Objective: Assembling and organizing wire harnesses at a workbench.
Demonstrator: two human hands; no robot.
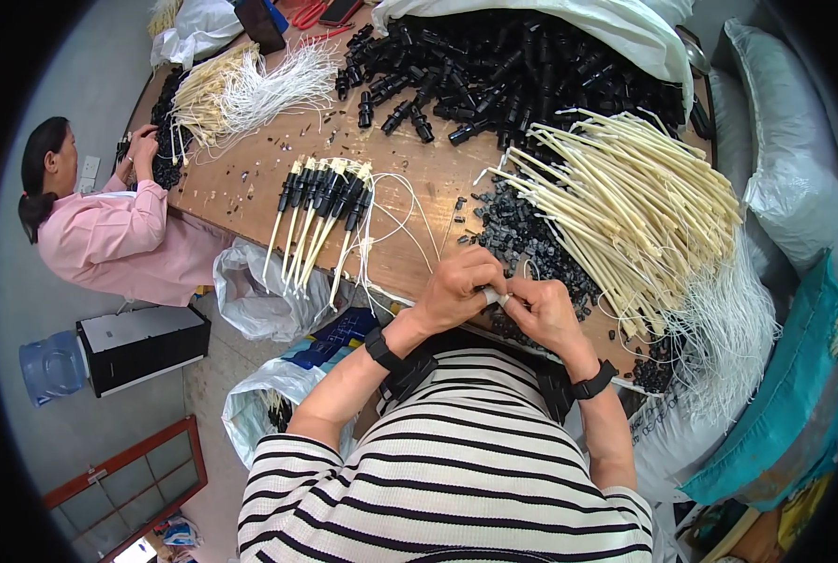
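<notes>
My left hand (456, 286) and my right hand (539, 310) meet at the near edge of the wooden table (250, 178). Between their fingertips they pinch a small pale piece (494, 296), with a thin white string (381, 225) running off to the left. Just beyond my hands lies a pile of small black plastic caps (531, 246). To the right is a heap of cream tubes with white strings (644, 211). A row of finished tubes with black connectors (320, 211) lies to the left.
A large mound of black connectors (513, 70) spills from a white sack at the back. Another person in pink (109, 235) works at the table's left end beside more tubes (241, 89). Plastic bags (259, 291), a black box (142, 342) and a water jug (51, 366) stand on the floor.
</notes>
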